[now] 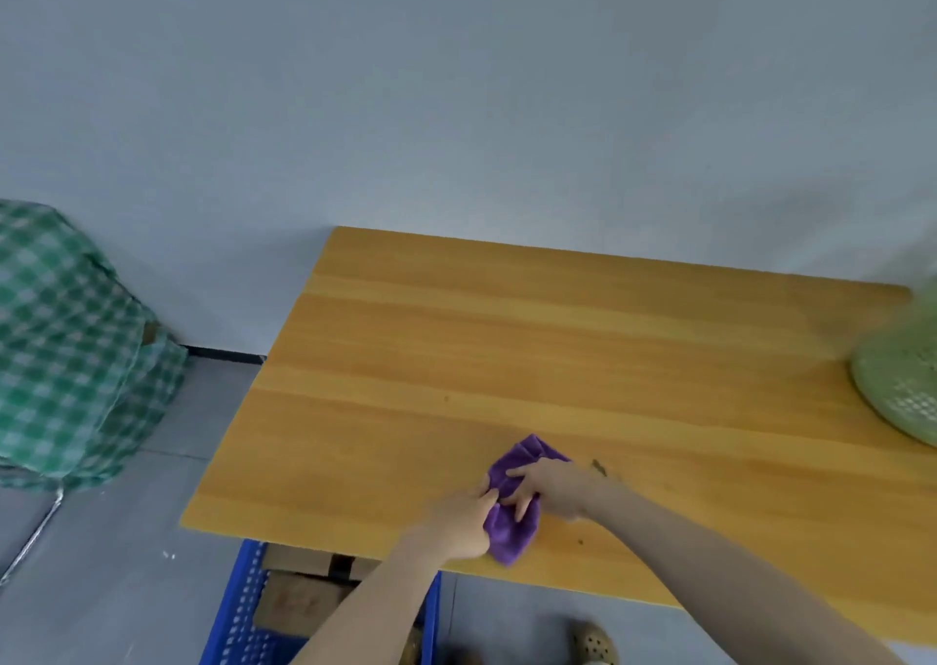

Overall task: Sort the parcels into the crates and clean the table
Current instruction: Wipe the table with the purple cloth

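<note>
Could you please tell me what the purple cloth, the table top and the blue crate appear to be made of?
Purple cloth: soft, fuzzy fabric, probably microfibre; it crumples into folds. Table top: wood or wood-look laminate, smooth, with long grain bands. Blue crate: likely moulded plastic, with uniform colour and perforated walls.

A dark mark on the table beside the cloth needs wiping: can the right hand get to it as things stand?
Probably yes. The dark mark lies on the bare wooden table right beside the right hand, which presses the purple cloth; nothing stands between them.
</note>
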The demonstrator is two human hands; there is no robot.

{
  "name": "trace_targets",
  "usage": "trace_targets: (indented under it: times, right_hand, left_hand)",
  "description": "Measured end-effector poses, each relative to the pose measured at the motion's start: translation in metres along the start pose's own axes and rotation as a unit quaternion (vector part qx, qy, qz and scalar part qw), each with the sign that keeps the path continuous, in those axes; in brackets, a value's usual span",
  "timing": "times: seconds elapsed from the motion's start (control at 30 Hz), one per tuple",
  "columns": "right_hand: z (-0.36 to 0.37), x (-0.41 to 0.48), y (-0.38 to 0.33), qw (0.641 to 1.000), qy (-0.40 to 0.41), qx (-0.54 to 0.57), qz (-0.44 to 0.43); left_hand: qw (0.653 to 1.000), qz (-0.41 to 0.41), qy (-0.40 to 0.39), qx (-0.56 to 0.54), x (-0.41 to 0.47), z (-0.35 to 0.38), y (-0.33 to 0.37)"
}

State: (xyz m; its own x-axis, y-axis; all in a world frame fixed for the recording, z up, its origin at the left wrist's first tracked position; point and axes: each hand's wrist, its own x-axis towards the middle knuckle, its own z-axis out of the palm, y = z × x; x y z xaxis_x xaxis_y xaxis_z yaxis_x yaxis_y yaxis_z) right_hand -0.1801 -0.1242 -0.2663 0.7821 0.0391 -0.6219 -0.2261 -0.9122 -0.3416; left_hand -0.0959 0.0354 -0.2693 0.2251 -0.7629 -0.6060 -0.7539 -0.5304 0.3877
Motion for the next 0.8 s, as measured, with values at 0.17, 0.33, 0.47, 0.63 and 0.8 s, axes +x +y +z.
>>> trace_targets:
  times: [0.17, 0.33, 0.47, 0.63, 0.8]
  right_hand:
    - [0.014, -0.041, 0.041, 0.991, 0.035, 0.083, 0.099]
    - [-0.003, -0.091, 0.079, 0.884, 0.234, 0.372, 0.156]
    - [-0.02, -0.136, 0.129, 0.811, 0.329, 0.439, 0.201]
    - [-0.05, -0.197, 0.186, 0.779, 0.368, 0.468, 0.196]
    - [-0.099, -0.276, 0.229, 0.729, 0.381, 0.543, 0.167]
  left_hand:
    - [0.998, 0.047, -0.04, -0.006, 0.02, -0.006, 0.048]
    - [0.99, 0.033, 0.04, -0.133, 0.037, -0.039, 0.066]
    - [0.988, -0.046, 0.082, -0.12, 0.049, -0.075, 0.066]
    - [0.987, -0.052, 0.102, -0.117, 0.073, -0.094, 0.106]
    - [0.988, 0.0, 0.119, -0.096, 0.111, -0.117, 0.186]
